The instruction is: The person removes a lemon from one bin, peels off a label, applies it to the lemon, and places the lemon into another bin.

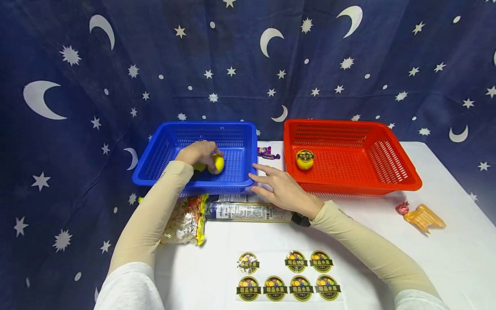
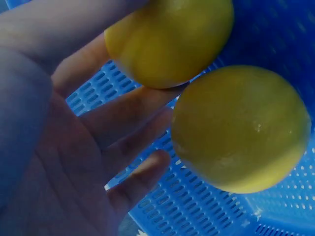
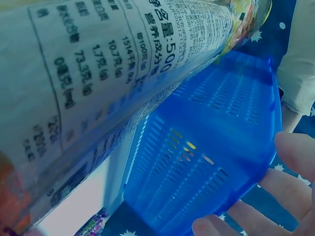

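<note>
Inside the blue basket (image 1: 248, 129), my left hand (image 1: 199, 154) has its thumb and fingers around a yellow round fruit (image 1: 218, 164). A second yellow fruit (image 1: 199, 167) lies beside it, partly hidden by the hand in the head view. Up close, the left wrist view shows the held fruit (image 2: 172, 42) near the thumb and the other fruit (image 2: 241, 129) by the fingertips. My right hand (image 1: 284, 189) rests its spread fingers at the blue basket's right rim, holding nothing. A yellow fruit (image 1: 305, 161) with a black-and-gold round sticker sits in the red basket (image 1: 348, 186).
Before the blue basket lie a yellow-edged food bag (image 1: 186, 221) and a long clear noodle-like package (image 1: 248, 212). Purple wrapped candy (image 1: 268, 153) is between the baskets. A sticker sheet (image 1: 267, 267) lies in front; a red candy (image 1: 402, 208) and orange wrapper (image 1: 424, 218) are at right.
</note>
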The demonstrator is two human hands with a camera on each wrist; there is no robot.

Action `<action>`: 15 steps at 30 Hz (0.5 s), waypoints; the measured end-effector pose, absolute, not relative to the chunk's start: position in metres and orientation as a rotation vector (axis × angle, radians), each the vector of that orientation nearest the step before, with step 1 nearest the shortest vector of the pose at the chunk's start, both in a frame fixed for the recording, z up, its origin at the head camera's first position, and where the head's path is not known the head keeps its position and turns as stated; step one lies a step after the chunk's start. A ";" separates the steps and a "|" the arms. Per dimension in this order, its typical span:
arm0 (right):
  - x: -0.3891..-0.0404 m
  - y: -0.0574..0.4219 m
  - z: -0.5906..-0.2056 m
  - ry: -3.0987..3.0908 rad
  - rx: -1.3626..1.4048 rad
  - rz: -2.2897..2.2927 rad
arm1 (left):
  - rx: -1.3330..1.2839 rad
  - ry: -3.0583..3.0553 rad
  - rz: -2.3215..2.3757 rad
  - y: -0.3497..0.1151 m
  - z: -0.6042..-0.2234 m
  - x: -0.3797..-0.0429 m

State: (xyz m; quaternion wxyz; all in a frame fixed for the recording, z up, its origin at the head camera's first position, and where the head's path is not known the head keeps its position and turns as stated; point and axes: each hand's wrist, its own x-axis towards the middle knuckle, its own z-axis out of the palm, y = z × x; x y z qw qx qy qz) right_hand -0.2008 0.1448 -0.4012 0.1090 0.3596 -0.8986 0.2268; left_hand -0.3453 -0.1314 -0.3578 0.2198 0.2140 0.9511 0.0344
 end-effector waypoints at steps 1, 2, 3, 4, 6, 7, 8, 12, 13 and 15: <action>-0.201 0.145 -0.401 -2.645 1.056 0.666 | 0.590 2.640 0.098 -0.131 -0.358 -0.345; -0.201 0.145 -0.401 -2.647 1.054 0.666 | 0.594 2.649 0.101 -0.131 -0.358 -0.345; -0.200 0.145 -0.400 -2.649 1.052 0.668 | 0.600 2.658 0.103 -0.131 -0.359 -0.345; -0.200 0.145 -0.400 -2.650 1.049 0.671 | 0.603 2.666 0.107 -0.131 -0.359 -0.346; -0.200 0.146 -0.400 -2.659 1.043 0.678 | 0.612 2.684 0.106 -0.132 -0.360 -0.346; -0.199 0.146 -0.400 -2.662 1.042 0.681 | 0.614 2.688 0.107 -0.132 -0.360 -0.347; -0.199 0.146 -0.400 -2.668 1.040 0.685 | 0.616 2.692 0.109 -0.133 -0.361 -0.347; -0.198 0.148 -0.401 -2.691 1.041 0.691 | 0.661 2.723 0.149 -0.132 -0.358 -0.345; -0.197 0.148 -0.402 -2.688 1.045 0.699 | 0.679 2.734 0.166 -0.131 -0.356 -0.343; -0.197 0.150 -0.402 -2.687 1.040 0.727 | 0.732 2.764 0.196 -0.127 -0.349 -0.340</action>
